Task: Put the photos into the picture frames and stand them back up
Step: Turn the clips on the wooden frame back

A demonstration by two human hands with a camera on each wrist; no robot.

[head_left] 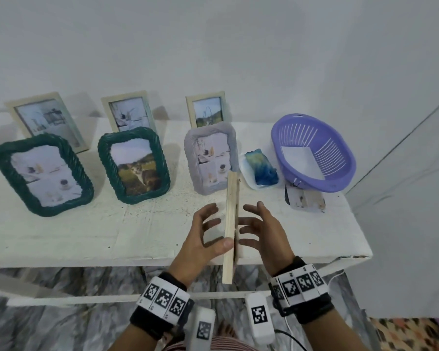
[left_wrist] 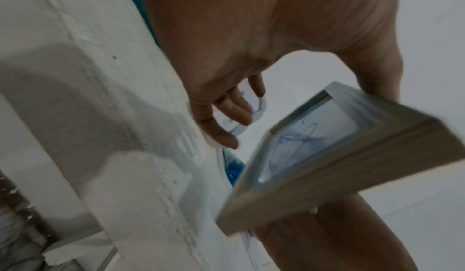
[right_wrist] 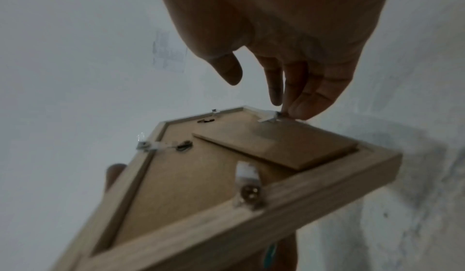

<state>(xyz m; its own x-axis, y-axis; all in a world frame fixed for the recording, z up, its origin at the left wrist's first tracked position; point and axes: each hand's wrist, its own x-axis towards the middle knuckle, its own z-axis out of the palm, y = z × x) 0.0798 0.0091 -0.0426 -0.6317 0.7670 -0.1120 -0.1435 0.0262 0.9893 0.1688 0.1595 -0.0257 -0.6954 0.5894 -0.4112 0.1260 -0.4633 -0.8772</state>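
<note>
Two hands hold a pale wooden frame (head_left: 230, 224) edge-on above the front of the white table (head_left: 61, 236), its long side pointing away from the person. The left hand (head_left: 204, 236) has its thumb pressed on the frame's near edge, the other fingers spread and loosely bent beside the glass face without closing on it. The left wrist view shows that face: plain square-cut moulding around a pane, behind it a pale sheet with faint blue lines, too blurred to read. The right hand (head_left: 261, 231) sits against the back; in the right wrist view its fingertips (right_wrist: 299, 108) pinch a small metal clip (right_wrist: 270, 116) at the frame's rim, thumb held apart. The back is a flat brown board (right_wrist: 181, 168) with a hinged stand flap (right_wrist: 276, 146) lying on it and more turn clips — one with a round screw head (right_wrist: 250, 192).

Six more frames stand on the table, each holding a photo: three slim cream wooden ones along the wall, and in front two dark green woven frames (head_left: 43, 173) and a grey woven frame (head_left: 211, 158) with rounded corners and rope-like ridges. Right of these lies a blue-green sponge (head_left: 261, 165) on a white dish, then an oval purple slotted plastic basket (head_left: 314, 150) holding a white sheet (head_left: 303, 162).
</note>
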